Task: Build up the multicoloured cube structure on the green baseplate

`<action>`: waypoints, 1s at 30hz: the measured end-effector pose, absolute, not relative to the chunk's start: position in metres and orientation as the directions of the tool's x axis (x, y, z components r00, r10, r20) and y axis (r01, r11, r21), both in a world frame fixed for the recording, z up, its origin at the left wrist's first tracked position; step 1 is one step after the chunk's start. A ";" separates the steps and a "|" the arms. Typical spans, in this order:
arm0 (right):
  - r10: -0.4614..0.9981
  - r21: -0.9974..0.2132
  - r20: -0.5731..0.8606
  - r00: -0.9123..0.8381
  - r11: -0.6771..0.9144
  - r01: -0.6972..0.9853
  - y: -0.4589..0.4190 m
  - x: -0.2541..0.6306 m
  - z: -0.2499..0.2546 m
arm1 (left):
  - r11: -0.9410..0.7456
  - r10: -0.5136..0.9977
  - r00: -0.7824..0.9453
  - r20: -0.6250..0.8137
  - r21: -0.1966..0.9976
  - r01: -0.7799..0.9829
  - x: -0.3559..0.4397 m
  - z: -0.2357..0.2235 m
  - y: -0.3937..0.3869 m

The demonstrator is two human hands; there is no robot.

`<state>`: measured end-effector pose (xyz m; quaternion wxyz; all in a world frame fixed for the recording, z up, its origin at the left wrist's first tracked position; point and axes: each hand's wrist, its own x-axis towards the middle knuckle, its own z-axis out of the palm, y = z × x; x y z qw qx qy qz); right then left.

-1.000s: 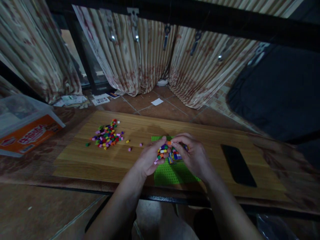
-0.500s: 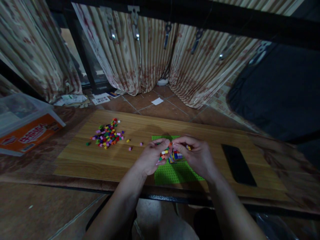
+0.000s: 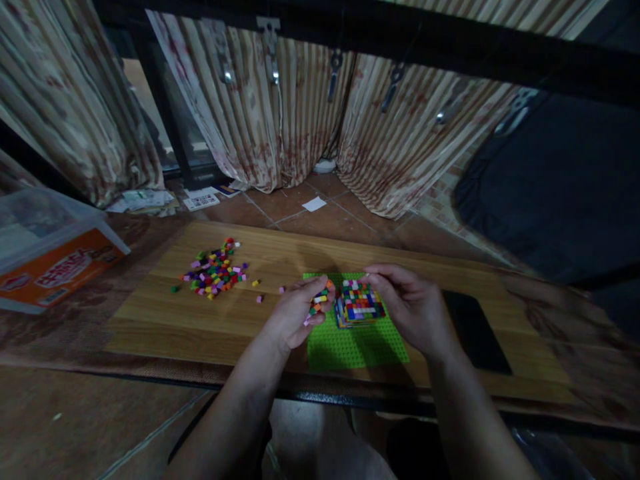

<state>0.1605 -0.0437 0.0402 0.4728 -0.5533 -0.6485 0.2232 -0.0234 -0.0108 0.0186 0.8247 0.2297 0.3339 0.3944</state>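
Note:
Several small toy bricks (image 3: pixel 320 300) in mixed colours lie in the curled fingers of my left hand (image 3: pixel 295 310), left of a block built of many-coloured bricks (image 3: pixel 359 303). That block stands on a green studded baseplate (image 3: pixel 345 350). My right hand (image 3: pixel 413 303) is over the block's right back corner, thumb and forefinger pinched on a small pale brick (image 3: pixel 368 275). Whether this brick touches the block, I cannot tell. The right fingers hide part of the block's right side.
A pile of loose bricks (image 3: pixel 215 270) lies on the left of the wooden board (image 3: pixel 175 327), with a few strays beside it. A clear plastic box with an orange label (image 3: pixel 65 267) stands far left. A black flat phone-like slab (image 3: pixel 477 333) lies right of my right hand.
My hands have moved apart: the right went to the right with a pale brick in its fingertips, the left slightly left. The brick block between them has come into view.

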 end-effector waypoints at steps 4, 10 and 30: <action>0.936 -0.739 0.351 0.024 0.261 0.621 -0.045 0.162 0.044 | 0.587 0.803 0.455 -0.385 0.643 -0.492 -0.023 0.018 -0.010; 0.904 -0.659 0.419 -0.082 0.365 0.657 -0.037 0.160 0.032 | 0.588 0.800 0.469 -0.373 0.643 -0.491 -0.023 0.019 -0.010; 0.958 -0.929 0.172 0.228 0.081 0.361 -0.020 0.152 0.006 | 0.586 0.797 0.478 -0.369 0.664 -0.465 -0.023 0.016 -0.011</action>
